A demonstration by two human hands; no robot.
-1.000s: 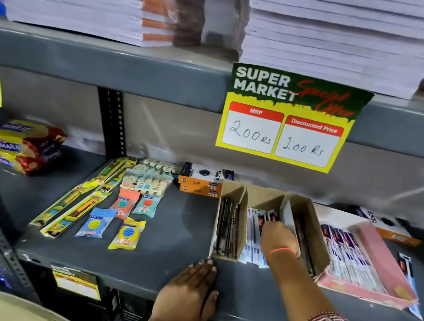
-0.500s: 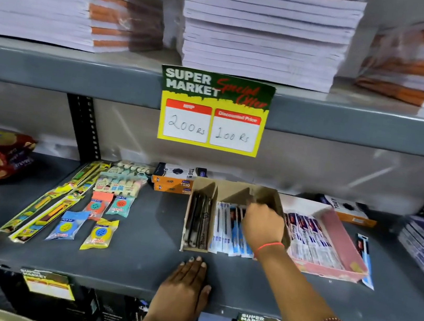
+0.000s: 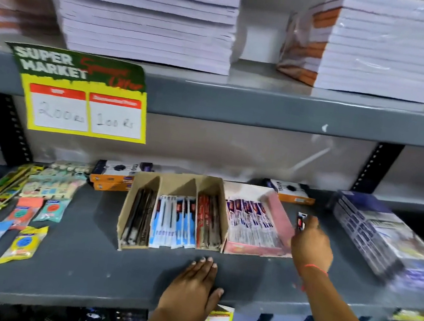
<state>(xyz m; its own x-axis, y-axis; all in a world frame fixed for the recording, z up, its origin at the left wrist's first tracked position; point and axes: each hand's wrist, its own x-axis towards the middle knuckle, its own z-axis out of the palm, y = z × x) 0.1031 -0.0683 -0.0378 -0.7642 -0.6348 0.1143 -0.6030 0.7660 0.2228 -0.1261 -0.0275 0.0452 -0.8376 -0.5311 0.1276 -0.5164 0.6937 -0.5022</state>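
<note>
Grey steel shop shelving (image 3: 80,259) fills the view. Nearest, in front of the brown cardboard three-compartment box (image 3: 125,219), the left hand (image 3: 190,291) lies flat on the shelf's front edge, fingers straight and together, holding nothing.

Right of the cardboard box, just past the pink open carton of purple-and-white sachets (image 3: 278,214) that stands against it, the right hand (image 3: 310,246) hovers above the shelf. Its fingers are curled around a small white, red and black plastic packet (image 3: 301,221). Only the packet's top end shows above the fingertips; the rest is hidden behind the hand.

It looks like one of the slim pen sleeves filed in the cardboard box, so I judge it very light, a little stiff along its length from the pen inside, and slick in its film wrap. A pinch across the flat faces near the middle should hold it best. An end grip, as here, lets it swing or slide out.

Farther right of the cardboard box sit stacked purple wrapped packs (image 3: 375,239). Above and left of it hangs a yellow and green paper price sign (image 3: 83,94), and on the upper shelf stand piles of white-edged notebooks (image 3: 149,19).
</note>
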